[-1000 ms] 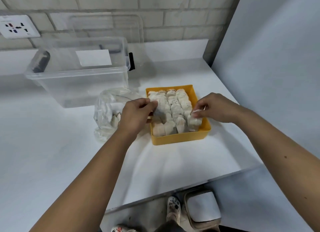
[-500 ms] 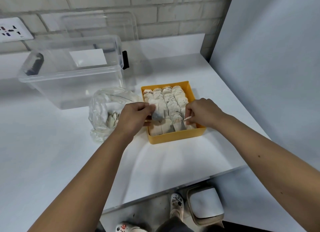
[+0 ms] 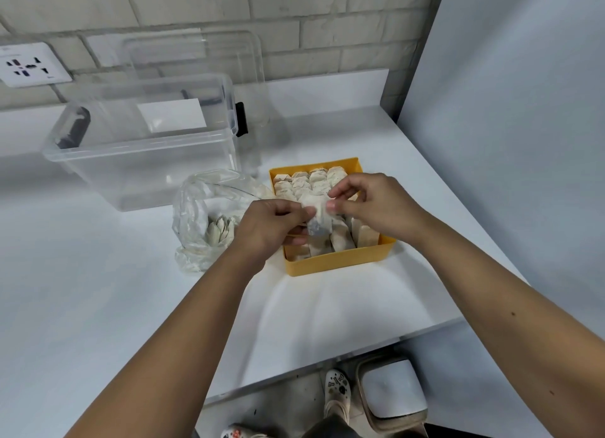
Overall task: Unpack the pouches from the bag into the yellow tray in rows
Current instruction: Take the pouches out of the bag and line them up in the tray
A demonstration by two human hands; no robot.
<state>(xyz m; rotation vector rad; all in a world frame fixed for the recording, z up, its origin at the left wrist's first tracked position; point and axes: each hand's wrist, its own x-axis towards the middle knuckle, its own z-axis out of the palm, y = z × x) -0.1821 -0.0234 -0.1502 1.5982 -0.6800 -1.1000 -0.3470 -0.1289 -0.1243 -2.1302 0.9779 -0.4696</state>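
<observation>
Both hands have lifted and met above the yellow tray: the left hand and right hand together pinch one pouch over the standing rows. Just left of the tray, the clear bag with remaining pouches lies on the white worktop.

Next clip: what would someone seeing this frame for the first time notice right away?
The yellow tray at the middle of the white counter, packed with rows of pale pouches, stands out first. Right above it, the left hand and right hand pinch one pouch between them. Just left of the tray sits a crumpled clear bag with a few pouches left inside.
</observation>
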